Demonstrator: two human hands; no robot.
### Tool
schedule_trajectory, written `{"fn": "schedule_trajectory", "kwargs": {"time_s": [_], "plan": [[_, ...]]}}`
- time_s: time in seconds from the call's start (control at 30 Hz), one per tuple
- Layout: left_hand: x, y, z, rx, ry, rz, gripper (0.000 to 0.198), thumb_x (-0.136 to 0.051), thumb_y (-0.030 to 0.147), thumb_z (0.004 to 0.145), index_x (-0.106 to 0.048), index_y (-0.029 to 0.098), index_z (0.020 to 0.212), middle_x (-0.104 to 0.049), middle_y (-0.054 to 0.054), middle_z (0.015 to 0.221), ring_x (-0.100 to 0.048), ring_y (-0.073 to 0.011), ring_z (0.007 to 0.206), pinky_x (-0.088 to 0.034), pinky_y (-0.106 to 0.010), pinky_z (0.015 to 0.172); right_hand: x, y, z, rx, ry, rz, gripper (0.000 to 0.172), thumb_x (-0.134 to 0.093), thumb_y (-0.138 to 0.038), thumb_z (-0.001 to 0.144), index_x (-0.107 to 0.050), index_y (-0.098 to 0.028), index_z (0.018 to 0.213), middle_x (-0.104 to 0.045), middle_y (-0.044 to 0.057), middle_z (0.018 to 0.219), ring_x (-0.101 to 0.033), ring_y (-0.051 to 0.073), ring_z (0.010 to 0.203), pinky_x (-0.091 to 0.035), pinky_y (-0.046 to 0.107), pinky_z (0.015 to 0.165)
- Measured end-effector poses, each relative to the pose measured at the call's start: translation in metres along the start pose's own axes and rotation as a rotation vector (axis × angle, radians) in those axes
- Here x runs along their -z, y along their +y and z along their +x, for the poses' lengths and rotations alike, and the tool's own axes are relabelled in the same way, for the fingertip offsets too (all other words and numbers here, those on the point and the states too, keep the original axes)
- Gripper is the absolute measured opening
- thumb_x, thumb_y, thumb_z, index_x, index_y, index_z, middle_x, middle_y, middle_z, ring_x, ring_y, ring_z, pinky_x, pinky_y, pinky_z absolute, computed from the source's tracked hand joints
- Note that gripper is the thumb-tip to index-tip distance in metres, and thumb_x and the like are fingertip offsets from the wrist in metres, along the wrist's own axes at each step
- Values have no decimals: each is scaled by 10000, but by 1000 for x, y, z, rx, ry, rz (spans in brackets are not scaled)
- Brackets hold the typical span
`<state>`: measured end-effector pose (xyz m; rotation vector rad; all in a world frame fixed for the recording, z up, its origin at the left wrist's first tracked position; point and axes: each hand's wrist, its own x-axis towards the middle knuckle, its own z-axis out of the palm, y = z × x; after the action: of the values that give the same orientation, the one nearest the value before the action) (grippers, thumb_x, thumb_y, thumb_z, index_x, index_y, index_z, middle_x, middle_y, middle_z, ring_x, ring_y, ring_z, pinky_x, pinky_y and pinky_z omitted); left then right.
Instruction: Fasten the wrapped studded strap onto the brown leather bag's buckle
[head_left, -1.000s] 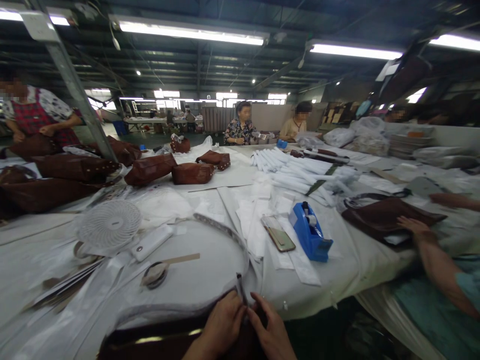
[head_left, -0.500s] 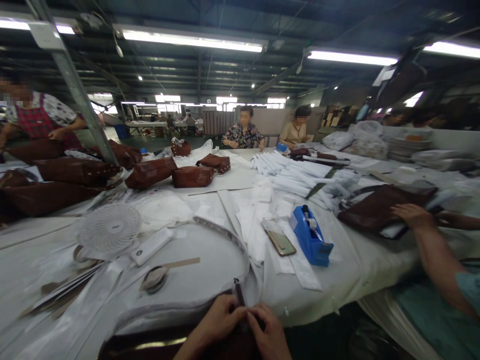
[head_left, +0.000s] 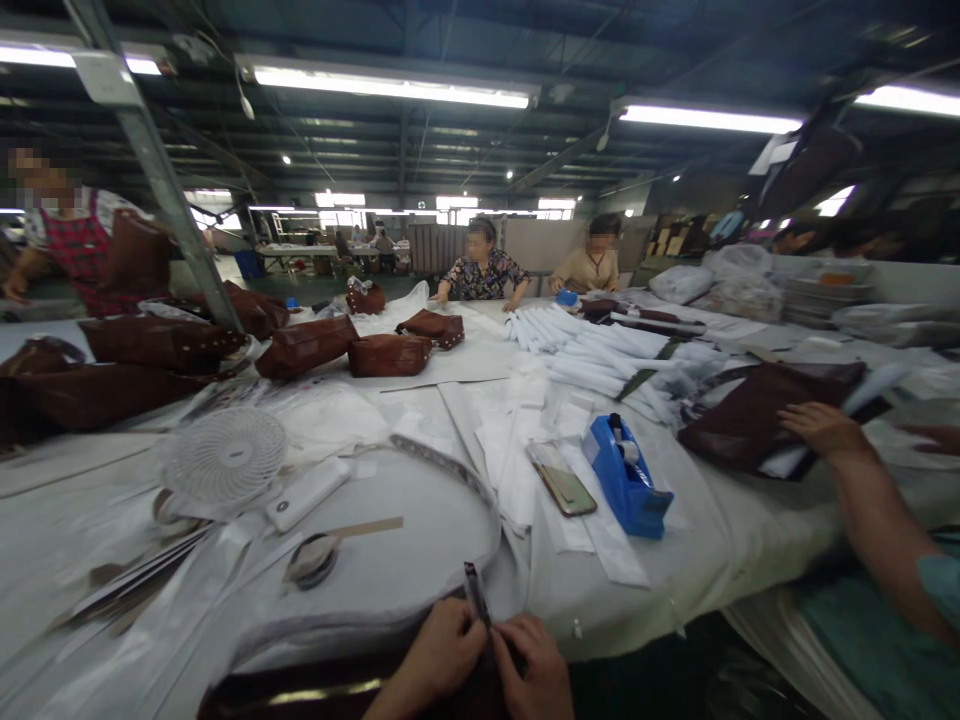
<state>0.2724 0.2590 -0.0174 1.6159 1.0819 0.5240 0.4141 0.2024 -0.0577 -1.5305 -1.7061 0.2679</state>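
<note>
Both my hands meet at the bottom edge of the view, over a dark brown leather bag at the table's near edge. My left hand and my right hand are closed in a pinch around a thin dark strap end that sticks up between them. A white plastic-wrapped curved strap arcs across the table just beyond my hands.
On the white-covered table lie a blue tape dispenser, a phone, a small white fan, a power bank, white paper rolls and brown bags. A co-worker's arm at right holds a brown bag. Other people work at the far side.
My hands closed together around the strap end and it stands slightly higher. The co-worker at right lifted and shifted the brown bag. The person at far left raised a brown bag.
</note>
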Motion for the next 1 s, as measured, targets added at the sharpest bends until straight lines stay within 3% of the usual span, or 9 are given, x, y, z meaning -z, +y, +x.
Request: {"fn": "schedule_trajectory", "kwargs": {"time_s": [0.13,0.27,0.53,0.7,0.9,1.0], "plan": [[-7,-6,4,143,50,-32,215,-421,184,737,-384,202,526,-324,54,540,-312,-110,548,-242,-260,532,-3,-5,-2,173,127,-143,267,-442,-287,948,-667,-198,837,-673,52,748,-639,211,738,-531,354,707],[-1,-1,2,253,60,-75,203,-481,229,747,-436,198,552,-368,58,528,-325,-108,538,-261,-254,521,-6,-10,-1,308,206,-268,256,-408,-205,941,-652,-200,865,-676,60,764,-643,218,749,-549,361,708],[8,9,0,382,-16,-185,334,-475,194,771,-412,193,443,-299,75,394,-237,-71,394,-154,-258,430,-17,-1,-10,465,203,-378,235,-463,-132,853,-625,-164,1021,-669,97,868,-631,255,851,-558,396,760],[13,-2,1,593,-160,-389,319,-444,346,826,-464,204,541,-250,105,349,-140,-67,299,-104,-225,365,-22,-9,-16,356,217,-363,319,-517,-236,779,-546,-149,1084,-638,131,936,-610,292,868,-543,428,717],[21,-7,1,714,-298,-601,381,-460,467,838,-436,205,562,-222,117,366,-116,-50,290,-79,-183,339,-26,-24,-7,161,158,-319,53,-480,-234,850,-524,-215,875,-593,50,746,-574,239,673,-476,382,612],[21,-9,-1,736,-298,-673,399,-371,444,879,-423,204,565,-242,106,372,-119,-51,288,-72,-181,332,-25,-23,-3,188,153,-318,129,-434,-179,885,-529,-224,810,-589,31,697,-569,223,650,-443,358,606]]}}
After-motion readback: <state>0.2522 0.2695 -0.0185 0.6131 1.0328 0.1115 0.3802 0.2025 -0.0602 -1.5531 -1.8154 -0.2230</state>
